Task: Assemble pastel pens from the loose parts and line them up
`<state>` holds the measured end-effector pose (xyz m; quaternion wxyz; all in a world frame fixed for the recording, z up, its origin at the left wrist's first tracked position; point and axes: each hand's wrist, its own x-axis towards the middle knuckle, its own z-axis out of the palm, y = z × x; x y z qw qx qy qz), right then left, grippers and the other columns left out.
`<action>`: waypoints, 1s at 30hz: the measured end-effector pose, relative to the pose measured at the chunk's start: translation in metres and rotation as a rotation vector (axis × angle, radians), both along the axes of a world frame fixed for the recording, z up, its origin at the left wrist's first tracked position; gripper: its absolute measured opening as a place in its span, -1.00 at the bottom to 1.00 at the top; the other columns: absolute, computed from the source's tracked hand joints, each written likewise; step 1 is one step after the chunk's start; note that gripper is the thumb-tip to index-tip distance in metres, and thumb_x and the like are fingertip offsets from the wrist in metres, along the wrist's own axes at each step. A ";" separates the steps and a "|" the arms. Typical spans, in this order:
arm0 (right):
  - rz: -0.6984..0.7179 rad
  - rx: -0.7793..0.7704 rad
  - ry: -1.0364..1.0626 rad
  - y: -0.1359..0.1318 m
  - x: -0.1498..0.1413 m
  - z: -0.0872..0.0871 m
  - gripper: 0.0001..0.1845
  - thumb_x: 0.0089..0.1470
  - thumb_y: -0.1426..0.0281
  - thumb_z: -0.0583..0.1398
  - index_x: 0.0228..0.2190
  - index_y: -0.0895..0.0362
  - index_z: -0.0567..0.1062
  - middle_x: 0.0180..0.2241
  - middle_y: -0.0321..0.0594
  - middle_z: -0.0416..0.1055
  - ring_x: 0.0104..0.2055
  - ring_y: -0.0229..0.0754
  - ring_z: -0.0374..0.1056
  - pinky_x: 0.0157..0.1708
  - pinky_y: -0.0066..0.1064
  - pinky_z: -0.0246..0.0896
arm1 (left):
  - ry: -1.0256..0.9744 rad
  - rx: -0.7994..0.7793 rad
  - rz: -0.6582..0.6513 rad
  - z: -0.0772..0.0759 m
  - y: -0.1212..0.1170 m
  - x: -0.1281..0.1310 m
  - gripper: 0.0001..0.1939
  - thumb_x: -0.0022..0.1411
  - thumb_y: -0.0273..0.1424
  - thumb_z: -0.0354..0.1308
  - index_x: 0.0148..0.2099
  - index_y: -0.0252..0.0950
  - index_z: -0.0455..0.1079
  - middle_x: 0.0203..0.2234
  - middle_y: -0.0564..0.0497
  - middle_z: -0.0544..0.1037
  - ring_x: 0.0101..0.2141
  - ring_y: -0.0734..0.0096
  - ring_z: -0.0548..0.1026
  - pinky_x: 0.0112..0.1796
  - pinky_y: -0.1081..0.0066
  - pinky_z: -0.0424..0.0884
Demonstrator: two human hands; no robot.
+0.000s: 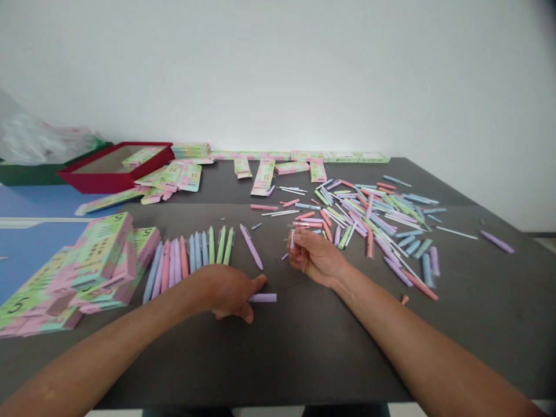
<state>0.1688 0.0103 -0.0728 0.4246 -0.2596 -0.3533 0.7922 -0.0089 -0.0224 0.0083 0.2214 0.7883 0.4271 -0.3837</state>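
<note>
My left hand [230,291] rests on the dark table [304,336], fingers curled round a short purple pen barrel [263,297] that lies flat. My right hand [313,255] is closed a little farther back, pinching a thin white refill [292,238] upright between thumb and fingers. A finished purple pen [252,247] lies between the hands. Left of it a row of assembled pens [191,258] in blue, purple, pink and green lies side by side. Right of my right hand spreads a loose heap of pen parts [373,217].
Stacks of flat pastel cartons [82,266] sit at the left, more cartons [174,176] farther back. A red tray [115,165] stands at the back left, with small boxes [304,157] along the wall. A stray purple barrel [497,241] lies far right.
</note>
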 end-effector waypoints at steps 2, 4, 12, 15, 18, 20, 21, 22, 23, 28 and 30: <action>-0.008 0.002 -0.008 0.000 0.000 0.001 -0.75 -0.09 0.31 0.28 -0.54 0.16 0.31 -0.64 -0.42 0.24 -0.67 -0.46 0.02 -0.67 -0.60 -0.10 | 0.011 0.001 0.012 0.001 0.000 0.001 -0.22 0.13 -0.27 0.12 0.32 -0.36 -0.06 -0.61 -0.07 0.56 -0.48 0.19 0.51 -0.52 0.41 0.28; -0.019 0.003 -0.011 -0.001 -0.001 0.001 -0.75 -0.10 0.32 0.28 -0.53 0.16 0.31 -0.63 -0.42 0.25 -0.66 -0.46 0.03 -0.66 -0.60 -0.09 | 0.025 -0.004 0.015 0.001 0.000 0.001 -0.22 0.13 -0.28 0.12 0.33 -0.35 -0.07 -0.60 -0.07 0.57 -0.49 0.20 0.51 -0.54 0.43 0.27; -0.026 0.034 -0.013 -0.001 -0.001 0.000 -0.76 -0.08 0.31 0.27 -0.51 0.16 0.31 -0.61 -0.42 0.26 -0.66 -0.46 0.05 -0.65 -0.59 -0.07 | 0.015 0.012 0.011 0.000 -0.001 0.001 -0.22 0.13 -0.28 0.12 0.32 -0.36 -0.06 -0.59 -0.09 0.58 -0.48 0.18 0.52 -0.49 0.38 0.31; -0.024 0.033 -0.011 -0.002 -0.001 0.000 -0.74 -0.08 0.28 0.27 -0.52 0.15 0.30 -0.60 -0.42 0.24 -0.64 -0.45 0.04 -0.64 -0.58 -0.08 | 0.021 0.036 0.008 -0.001 -0.002 0.001 -0.22 0.12 -0.28 0.14 0.32 -0.37 -0.04 -0.57 -0.10 0.58 -0.47 0.18 0.52 -0.47 0.38 0.32; -0.017 0.014 0.008 -0.001 -0.001 -0.001 -0.73 -0.07 0.26 0.25 -0.52 0.15 0.29 -0.60 -0.42 0.20 -0.63 -0.44 0.02 -0.65 -0.58 -0.11 | 0.028 0.027 0.002 -0.001 -0.002 0.002 -0.22 0.13 -0.28 0.13 0.32 -0.36 -0.06 -0.56 -0.10 0.59 -0.45 0.18 0.53 -0.47 0.39 0.32; -0.013 0.000 0.036 -0.001 0.000 -0.001 -0.74 -0.04 0.26 0.23 -0.51 0.15 0.29 -0.60 -0.43 0.17 -0.63 -0.44 -0.02 -0.65 -0.59 -0.15 | 0.032 0.011 0.004 0.000 -0.002 0.002 -0.22 0.14 -0.27 0.11 0.33 -0.36 -0.08 -0.56 -0.10 0.59 -0.45 0.18 0.53 -0.48 0.39 0.31; -0.011 -0.007 0.052 -0.001 0.000 -0.001 -0.76 -0.03 0.27 0.22 -0.51 0.14 0.28 -0.60 -0.43 0.16 -0.64 -0.44 -0.03 -0.66 -0.59 -0.16 | 0.032 0.004 0.004 0.001 -0.001 0.002 -0.21 0.13 -0.27 0.11 0.33 -0.36 -0.10 -0.56 -0.10 0.59 -0.45 0.18 0.53 -0.49 0.39 0.31; -0.010 -0.014 0.068 -0.001 0.000 -0.001 -0.77 -0.02 0.28 0.21 -0.50 0.14 0.28 -0.60 -0.43 0.16 -0.64 -0.44 -0.04 -0.66 -0.58 -0.17 | 0.034 -0.004 0.006 0.001 -0.001 0.002 -0.20 0.13 -0.27 0.12 0.33 -0.36 -0.11 -0.57 -0.10 0.59 -0.46 0.18 0.53 -0.50 0.39 0.30; -0.010 -0.021 0.083 -0.001 0.000 0.000 -0.78 -0.01 0.29 0.20 -0.50 0.14 0.27 -0.60 -0.43 0.15 -0.64 -0.44 -0.05 -0.66 -0.58 -0.17 | 0.033 -0.010 0.009 0.001 -0.001 0.002 -0.20 0.13 -0.28 0.12 0.34 -0.36 -0.11 -0.57 -0.10 0.59 -0.46 0.18 0.53 -0.50 0.40 0.30; 0.001 -0.037 0.109 -0.001 0.000 0.001 -0.81 0.00 0.32 0.18 -0.50 0.14 0.26 -0.61 -0.42 0.17 -0.64 -0.43 -0.03 -0.66 -0.59 -0.15 | 0.024 -0.014 0.011 0.000 0.000 0.001 -0.21 0.13 -0.28 0.12 0.33 -0.36 -0.09 -0.58 -0.08 0.58 -0.46 0.19 0.52 -0.51 0.40 0.29; -0.005 -0.036 0.096 -0.001 -0.001 0.002 -0.80 -0.01 0.33 0.19 -0.51 0.14 0.27 -0.60 -0.40 0.20 -0.63 -0.43 0.00 -0.65 -0.59 -0.13 | 0.014 -0.018 0.009 0.000 0.001 0.001 -0.21 0.13 -0.28 0.12 0.33 -0.35 -0.09 -0.60 -0.07 0.58 -0.46 0.19 0.53 -0.51 0.41 0.29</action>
